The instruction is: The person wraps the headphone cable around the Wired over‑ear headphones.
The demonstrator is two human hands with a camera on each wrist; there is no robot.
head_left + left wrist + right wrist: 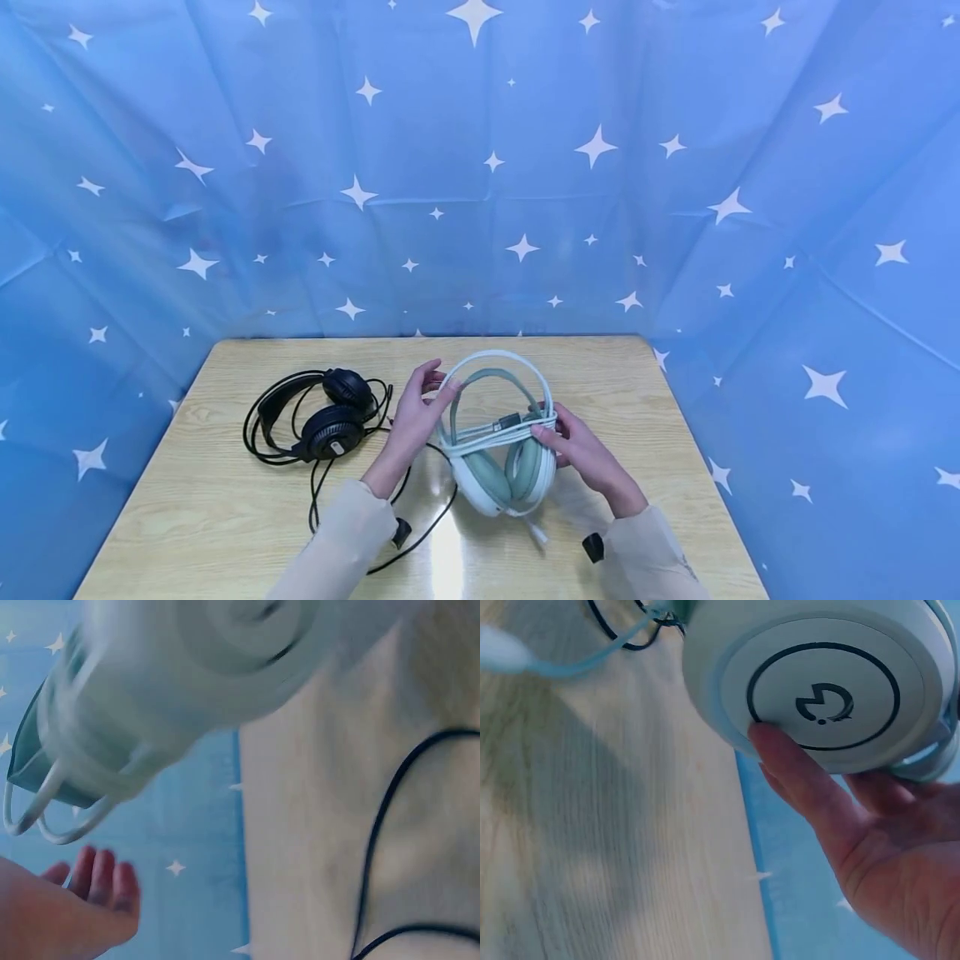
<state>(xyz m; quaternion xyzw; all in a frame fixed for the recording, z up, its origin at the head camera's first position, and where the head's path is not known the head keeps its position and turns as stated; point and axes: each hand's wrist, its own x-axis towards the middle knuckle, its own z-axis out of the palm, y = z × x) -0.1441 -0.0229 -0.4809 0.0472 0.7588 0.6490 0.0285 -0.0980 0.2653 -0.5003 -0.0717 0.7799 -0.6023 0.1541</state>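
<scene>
Sleeves [651,546] come nearest, pale, behind both sets of fingers; between the hands is the white headset [486,477], band up and cups down, seemingly raised over the table [180,517].

Right hand [583,452] grips it, thumb across the wrapped cord [487,442] and on the face of one cup [825,694], the other fingers behind; left hand [412,417] is loose, fingers gently bent round nothing, just beside the band [495,353]; whether its thumb touches the band I cannot tell.

Inward of the right thumb, a dark plug [507,422] sits against the cord wraps; below both hands hangs a thin stalk with a pale tip, perhaps a mic [537,533].

Left of the left fingers lies the black headset [336,432]; its cable [379,817] runs under the left forearm.

I would expect the white headset to be light, its band springy, its pads soft, its cup shells smooth enough to slip; the cord could slide off if pulled; the best hold is likely a palm on each outer shell, or the top of the band, with fingers kept off the stalk, probably the most fragile part.
</scene>
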